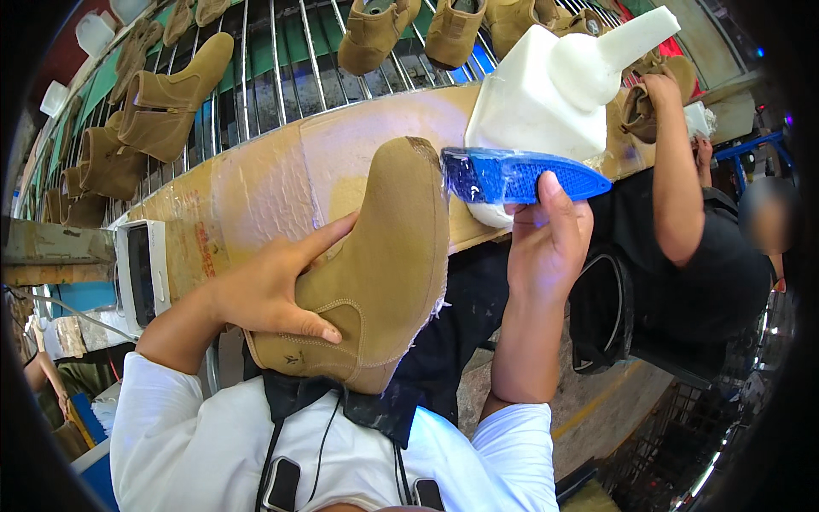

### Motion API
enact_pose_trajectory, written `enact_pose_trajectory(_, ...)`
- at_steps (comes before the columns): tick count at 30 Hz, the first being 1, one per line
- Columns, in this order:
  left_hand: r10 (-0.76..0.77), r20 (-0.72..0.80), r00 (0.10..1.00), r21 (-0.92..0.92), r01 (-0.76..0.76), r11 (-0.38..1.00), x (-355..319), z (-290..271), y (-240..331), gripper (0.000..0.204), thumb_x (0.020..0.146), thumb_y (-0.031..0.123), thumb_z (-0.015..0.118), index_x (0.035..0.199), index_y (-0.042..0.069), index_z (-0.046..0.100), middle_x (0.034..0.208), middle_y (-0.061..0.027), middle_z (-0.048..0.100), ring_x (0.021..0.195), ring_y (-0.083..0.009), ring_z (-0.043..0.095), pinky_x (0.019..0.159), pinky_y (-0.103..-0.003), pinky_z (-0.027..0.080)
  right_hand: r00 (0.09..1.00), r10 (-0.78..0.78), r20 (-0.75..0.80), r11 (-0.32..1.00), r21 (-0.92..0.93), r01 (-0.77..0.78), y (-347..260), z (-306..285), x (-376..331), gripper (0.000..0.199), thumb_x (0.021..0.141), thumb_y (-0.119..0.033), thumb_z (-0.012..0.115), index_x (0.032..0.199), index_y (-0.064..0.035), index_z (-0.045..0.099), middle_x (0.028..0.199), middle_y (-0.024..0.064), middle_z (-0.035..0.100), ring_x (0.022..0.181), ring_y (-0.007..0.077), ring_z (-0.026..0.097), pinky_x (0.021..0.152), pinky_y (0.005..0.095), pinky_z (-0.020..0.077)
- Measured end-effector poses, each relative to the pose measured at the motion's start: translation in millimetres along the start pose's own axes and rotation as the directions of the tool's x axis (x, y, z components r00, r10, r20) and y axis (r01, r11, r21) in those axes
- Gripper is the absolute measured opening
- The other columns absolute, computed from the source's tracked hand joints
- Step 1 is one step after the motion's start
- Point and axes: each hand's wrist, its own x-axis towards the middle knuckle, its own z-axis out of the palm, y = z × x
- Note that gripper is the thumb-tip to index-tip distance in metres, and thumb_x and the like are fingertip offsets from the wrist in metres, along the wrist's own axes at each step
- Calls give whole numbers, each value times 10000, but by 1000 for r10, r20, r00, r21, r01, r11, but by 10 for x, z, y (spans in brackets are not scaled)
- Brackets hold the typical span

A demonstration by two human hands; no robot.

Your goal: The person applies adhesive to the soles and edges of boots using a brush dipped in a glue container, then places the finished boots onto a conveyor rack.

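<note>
Right before me, a worker (196, 435) has the left hand (269, 282) wrapped around a tan boot (397, 247) at twelve o'clock; at one, the right hand (554, 235) pinches a blue tool (533, 175), its end at the boot's toe. Behind it, a white spouted jug (537, 102) sits on the bench (247, 175); a co-worker (691, 273) is at two, a metal rack (277, 64) of boots (371, 38) beyond.

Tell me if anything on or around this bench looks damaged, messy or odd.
Yes. The tan ankle boot in the left hand has ragged white fibres along its bottom edge, odd against its smooth upper. A darker patch marks its toe. Shiny smears streak the cardboard, perhaps ordinary work mess.
</note>
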Motion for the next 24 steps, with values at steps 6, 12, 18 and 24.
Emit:
enact_pose_trajectory(6,-7,-26,1000,-12,6,1000,-68,4,-5,1128,622,320,847,1481,104,148,1050,-181,652,987,-278,642,873,-344,462,988,-153,29,985,-71,155,-95,75,-154,227,785,-57,628,966,75,589,901,107,613,776,152,576,723,280,461)
enact_pose_trajectory(12,-33,-68,997,-151,23,988,-80,-9,53,1131,621,272,858,1482,91,147,1095,-154,628,1001,-221,621,887,-328,454,969,-239,63,951,-186,246,-159,47,-517,312,766,-126,623,988,84,559,941,157,582,897,212,544,811,326,449)
enact_pose_trajectory(18,-22,-74,997,-374,-7,927,-58,30,93,1125,631,215,861,1472,29,137,1284,-139,504,1116,-193,540,952,-325,421,958,-278,71,874,-394,283,-201,95,-770,407,757,-318,629,914,54,578,880,136,561,836,230,483,792,342,397)
enact_pose_trajectory(24,-3,-137,991,-534,-71,842,-17,65,148,1131,616,246,865,1446,-46,154,1395,-145,381,1259,-210,419,1044,-336,338,928,-347,135,805,-465,369,-191,70,-920,392,761,-363,641,868,11,593,826,113,576,745,213,490,693,326,379)
